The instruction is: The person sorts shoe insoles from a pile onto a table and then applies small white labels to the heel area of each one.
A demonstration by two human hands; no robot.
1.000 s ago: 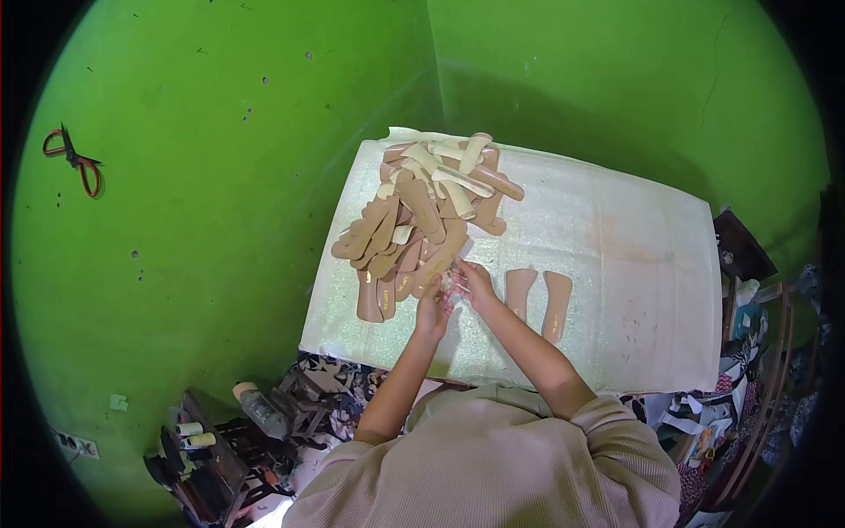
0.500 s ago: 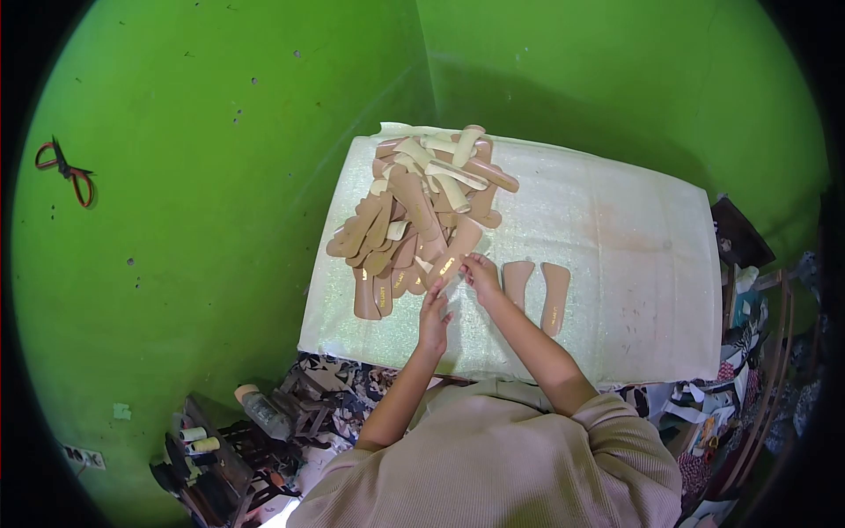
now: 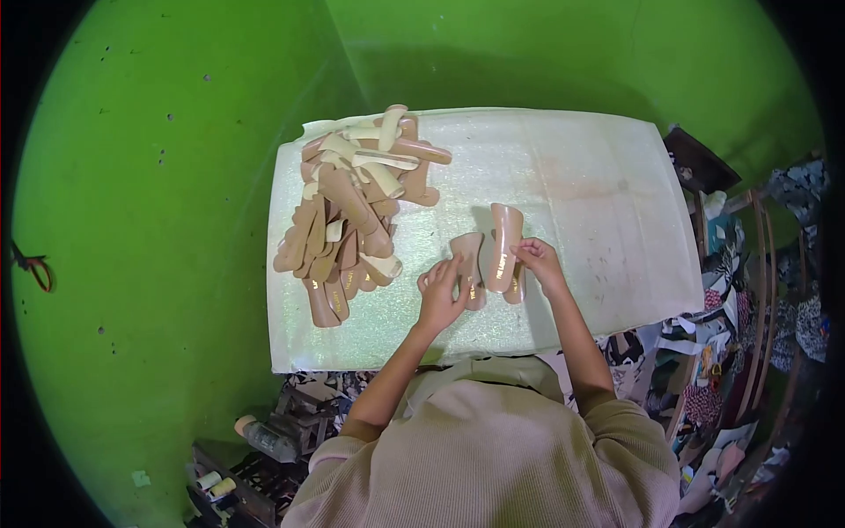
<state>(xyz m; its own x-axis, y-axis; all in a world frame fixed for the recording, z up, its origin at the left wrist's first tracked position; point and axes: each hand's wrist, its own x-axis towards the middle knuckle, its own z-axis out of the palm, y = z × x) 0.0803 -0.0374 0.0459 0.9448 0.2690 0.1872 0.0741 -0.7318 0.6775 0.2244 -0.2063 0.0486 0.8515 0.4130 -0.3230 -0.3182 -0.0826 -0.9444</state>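
Note:
My right hand (image 3: 535, 262) pinches the edge of a tan insole (image 3: 505, 246) with gold lettering, held above another insole (image 3: 517, 286) that it partly covers. My left hand (image 3: 444, 290) rests with its fingers on a tan insole (image 3: 469, 249) lying on the white-covered table (image 3: 607, 220); whether it grips that piece cannot be made out. To the left lies a heaped pile of tan and cream insoles (image 3: 348, 198), some with gold lettering.
Green walls (image 3: 176, 220) stand behind and left of the table, with scissors (image 3: 35, 268) at the far left. Thread spools (image 3: 216, 484) and a bottle (image 3: 266, 440) are at lower left. Fabric scraps (image 3: 704, 405) crowd the right side.
The held insole has moved right, from beside the pile to over the separate insoles, now in my right hand. My left hand has moved onto the left one. The view has shifted right.

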